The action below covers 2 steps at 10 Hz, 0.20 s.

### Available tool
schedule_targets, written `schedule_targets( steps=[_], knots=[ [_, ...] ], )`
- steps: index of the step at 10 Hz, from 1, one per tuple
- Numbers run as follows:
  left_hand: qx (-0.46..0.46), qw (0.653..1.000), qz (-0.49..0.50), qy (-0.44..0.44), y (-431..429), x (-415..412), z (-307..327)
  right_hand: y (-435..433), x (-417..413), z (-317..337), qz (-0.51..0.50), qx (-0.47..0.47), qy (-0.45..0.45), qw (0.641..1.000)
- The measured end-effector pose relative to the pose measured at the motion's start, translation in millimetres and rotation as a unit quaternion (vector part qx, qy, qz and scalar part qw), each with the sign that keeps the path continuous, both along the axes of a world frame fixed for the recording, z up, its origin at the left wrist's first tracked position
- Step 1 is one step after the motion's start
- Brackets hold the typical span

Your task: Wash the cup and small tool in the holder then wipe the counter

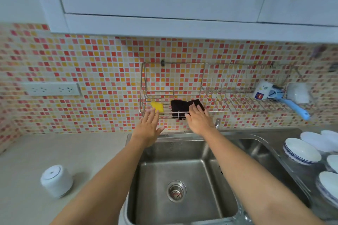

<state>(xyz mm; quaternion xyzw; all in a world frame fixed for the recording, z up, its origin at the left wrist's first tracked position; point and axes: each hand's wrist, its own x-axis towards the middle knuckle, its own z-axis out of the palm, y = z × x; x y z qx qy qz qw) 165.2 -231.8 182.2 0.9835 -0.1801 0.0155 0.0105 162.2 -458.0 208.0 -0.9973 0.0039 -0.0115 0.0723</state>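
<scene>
While the cup (pixel 262 90) lies tipped on its side at the right end of the wall rack (pixel 215 97), likely to drain, the blue-handled tool (pixel 294 106) rests just beside it, handle poking out over the rim. Its printed label is too blurred to read. Further left, the right hand (pixel 198 118) lies flat, fingers released, on a dark cloth (pixel 181 108), probably the one for wiping the counter (pixel 82 151). The left hand (pixel 149 124), open and empty, reaches toward a yellow sponge (pixel 157 106). Below sits the sink (pixel 182 170).
</scene>
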Motion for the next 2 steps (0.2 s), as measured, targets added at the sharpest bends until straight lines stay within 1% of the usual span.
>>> schedule_targets(
  steps=[1, 2],
  knots=[
    [-0.008, 1.000, 0.018, 0.010, 14.9, -23.1, 7.9, 17.4, -24.7, 4.0, -0.004, 0.035, 0.024, 0.999],
    [-0.045, 0.999, 0.008, 0.012, 22.7, -45.7, 24.2, 27.4, -39.0, 9.4, 0.010, 0.038, 0.035, 0.999]
  ],
)
